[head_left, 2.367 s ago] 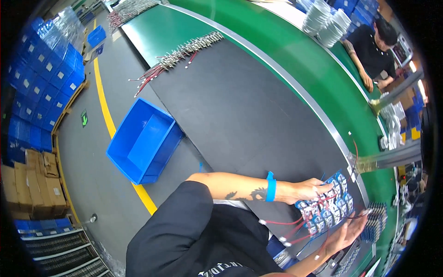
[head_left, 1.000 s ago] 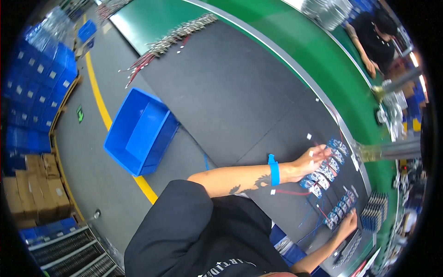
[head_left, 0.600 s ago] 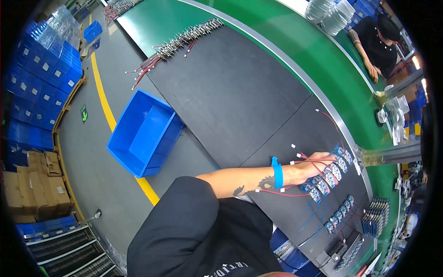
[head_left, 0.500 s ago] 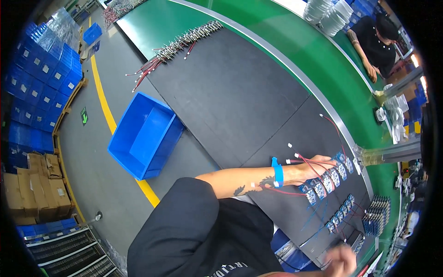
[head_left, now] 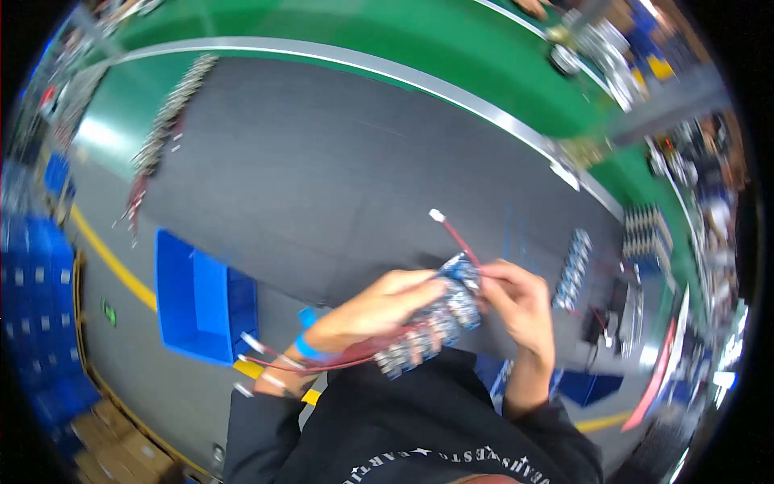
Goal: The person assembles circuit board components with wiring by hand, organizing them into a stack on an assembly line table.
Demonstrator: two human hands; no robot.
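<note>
My left hand point(head_left: 387, 305), with a blue band on its wrist, is closed on a strip of small blue circuit boards point(head_left: 431, 331) held up in front of my chest. Several red cables with white plugs trail from the boards across my left forearm. At the far end of the strip stands one red cable point(head_left: 458, 237) with a white plug. My right hand point(head_left: 518, 305) pinches that cable close to the board; blur softens the exact contact at its fingertips.
Another row of circuit boards point(head_left: 572, 270) lies on the black mat point(head_left: 339, 161) at right, near a stack of boards point(head_left: 647, 234). A blue bin point(head_left: 205, 302) stands left of the table. Along the mat's left edge runs a row of cabled metal parts point(head_left: 171, 117). Behind is a green conveyor point(head_left: 387, 32).
My left hand has lifted the circuit boards off the mat and drawn them toward my chest. My right hand has come up to their far end. The view has turned.
</note>
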